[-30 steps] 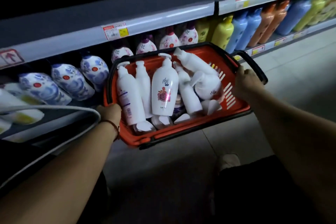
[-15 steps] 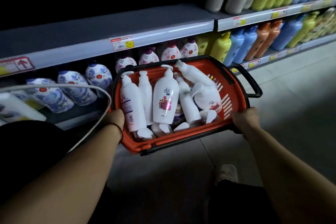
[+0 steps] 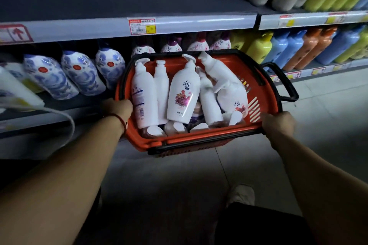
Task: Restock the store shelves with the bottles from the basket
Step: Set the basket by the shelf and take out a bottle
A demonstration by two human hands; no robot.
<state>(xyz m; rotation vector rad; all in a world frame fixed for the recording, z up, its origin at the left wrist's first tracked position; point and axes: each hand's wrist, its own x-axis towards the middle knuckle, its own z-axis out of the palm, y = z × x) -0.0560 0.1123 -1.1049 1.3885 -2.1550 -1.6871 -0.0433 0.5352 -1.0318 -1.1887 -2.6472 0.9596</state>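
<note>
**Inspector:** Head view, the only one. Where is the stock?

**Clerk:** In the orange basket (image 3: pixel 199 135), held in the air before the shelving. The white pump bottles (image 3: pixel 183 95) lie in it, nozzles toward twelve o'clock, some piled on others at the three o'clock side. None of them is on a shelf.

**Inspector:** Hands?

**Clerk:** At the basket's nine o'clock rim, the left hand (image 3: pixel 117 108) has its fingers clamped round the edge. At the four o'clock corner, the right hand (image 3: pixel 277 125) has its fingers curled over the rim (their tips are hidden beneath it). The black handle (image 3: pixel 286 85) sticks out at two o'clock, held by nobody.

**Inspector:** Destination?

**Clerk:** The upper shelf (image 3: pixel 119 8) at eleven o'clock shows bare board, and I judge it the likely slot. The blue-patterned bottles (image 3: pixel 83 73) stand in a row below it.

**Inspector:** Recommendation?

**Clerk:** Both hands are occupied, so set the basket down first, level, on the floor (image 3: pixel 179 185) or the shelf, lest the pile slide. Then lift the topmost bottle by its body, not its pump.
</note>
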